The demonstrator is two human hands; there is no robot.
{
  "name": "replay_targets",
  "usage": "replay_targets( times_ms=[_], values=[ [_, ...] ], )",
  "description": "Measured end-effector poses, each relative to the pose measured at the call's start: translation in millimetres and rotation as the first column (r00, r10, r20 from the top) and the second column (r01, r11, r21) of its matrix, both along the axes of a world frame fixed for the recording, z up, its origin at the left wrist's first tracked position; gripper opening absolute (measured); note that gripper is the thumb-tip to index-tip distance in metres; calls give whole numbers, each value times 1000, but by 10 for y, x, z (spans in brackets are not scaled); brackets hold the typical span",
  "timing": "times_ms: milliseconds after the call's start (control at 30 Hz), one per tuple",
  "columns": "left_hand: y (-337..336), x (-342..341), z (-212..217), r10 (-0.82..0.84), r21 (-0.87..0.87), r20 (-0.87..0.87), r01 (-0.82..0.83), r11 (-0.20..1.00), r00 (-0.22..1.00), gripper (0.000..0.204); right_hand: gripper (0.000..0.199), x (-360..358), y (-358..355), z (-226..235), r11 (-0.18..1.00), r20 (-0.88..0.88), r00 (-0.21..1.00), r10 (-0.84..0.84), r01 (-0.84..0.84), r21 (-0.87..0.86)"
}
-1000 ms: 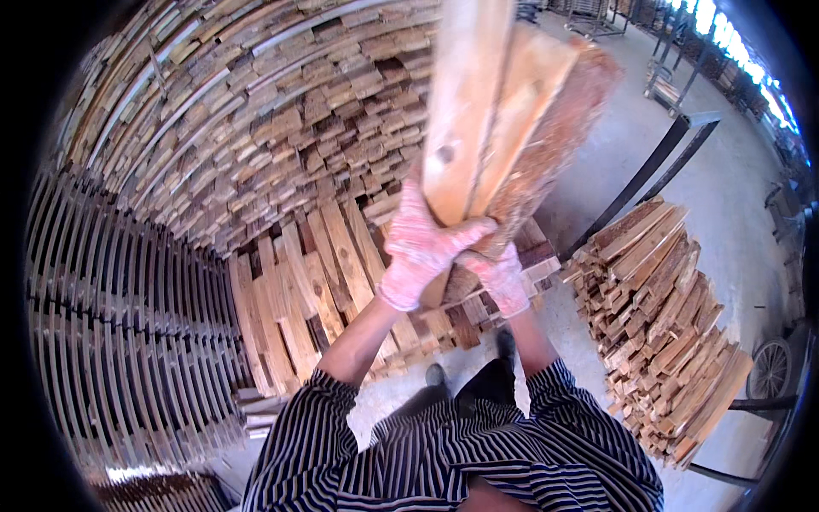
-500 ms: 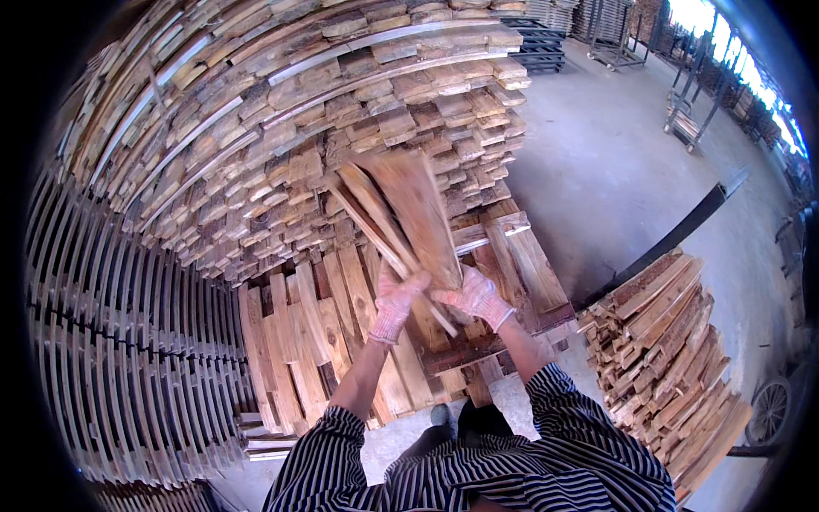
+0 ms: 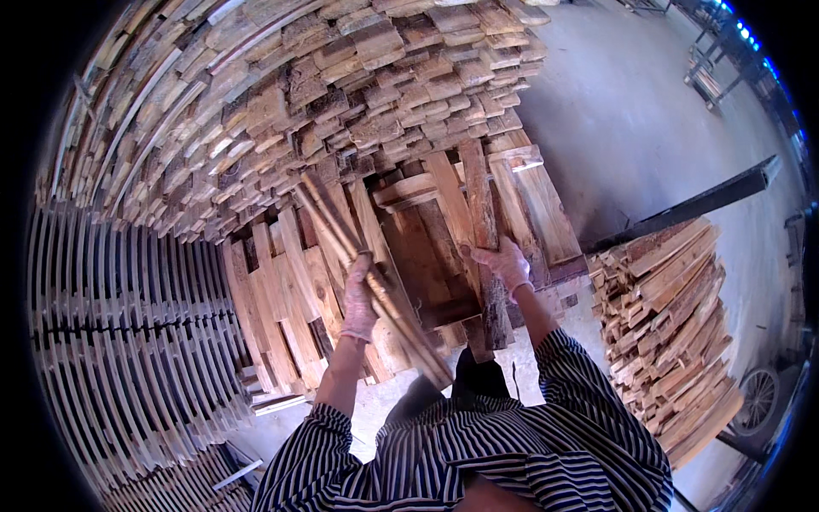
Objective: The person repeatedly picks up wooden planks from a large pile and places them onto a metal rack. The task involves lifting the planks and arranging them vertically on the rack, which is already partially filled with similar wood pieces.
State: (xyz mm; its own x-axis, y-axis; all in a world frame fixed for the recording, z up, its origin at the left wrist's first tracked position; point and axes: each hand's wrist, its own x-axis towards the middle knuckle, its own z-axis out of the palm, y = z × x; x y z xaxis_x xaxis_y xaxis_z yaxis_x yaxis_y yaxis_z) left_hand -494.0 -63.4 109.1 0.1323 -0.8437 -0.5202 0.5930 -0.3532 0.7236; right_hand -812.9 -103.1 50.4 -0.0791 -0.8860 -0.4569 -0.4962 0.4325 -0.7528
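My left hand, in a pale pinkish work glove, is closed round a couple of narrow wooden boards, held together on a slant. To its right, my right hand, gloved alike, grips a single dark-edged wooden board that points away from me. Both hands are above a low layer of boards laid side by side. Between the hands shows a darker gap in that layer, with reddish-brown wood lower down. The fingers' undersides are hidden.
A tall stack of board ends rises just beyond the layer. At left stand rows of thin grey slats. A loose pile of wood pieces lies at right, with a dark beam behind it and a spoked wheel beside it.
The boards I held together in both hands are now parted: narrow ones in my left hand, one in my right. My hands have moved apart, and the view has tilted down.
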Motion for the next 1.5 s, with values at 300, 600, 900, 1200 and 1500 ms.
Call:
replay_targets(
  times_ms=[300,600,900,1200,1500],
  values=[
    [196,1176,-250,-23,-5,16,23,1000,1000,39,80,650,374,334,969,-630,777,-21,-138,-203],
    [250,1252,-215,-74,114,-58,80,990,996,44,70,2371,632,47,929,-446,869,212,-321,-184],
    [279,1459,-494,-127,109,-135,142,984,983,53,75,1288,212,74,908,-832,515,-206,-218,-359],
    [274,1332,-354,-88,107,6,87,991,996,45,64,1922,518,128,966,-347,928,134,-200,-164],
    [208,1288,-416,-157,121,-14,158,980,987,52,72,-50,-18,-91,962,-926,325,-193,-122,-244]
  ],
)
